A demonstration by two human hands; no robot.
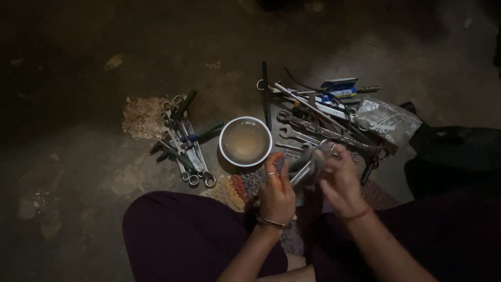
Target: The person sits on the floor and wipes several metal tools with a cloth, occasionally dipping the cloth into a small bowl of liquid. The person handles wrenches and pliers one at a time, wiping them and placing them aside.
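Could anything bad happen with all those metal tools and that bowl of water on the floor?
Maybe. The bowl of cloudy liquid sits right beside the left hand, so a bump might tip it onto the floor. The right hand and left hand both grip a metal tool; if it is wet it might slip and land on a knee. It is dark, and the loose wrenches lie scattered, easy to knock or step on.

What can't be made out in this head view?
- Metal tool between the left hand and right hand: ends wrapped by fingers and a grey cloth, type unclear.
- Bowl: cloudy liquid, bottom hidden.
- Right tool pile: overlapping and dim, single pieces hard to separate.
- Plastic bag: contents blurred by glare.
- Upper and left floor: too dark.
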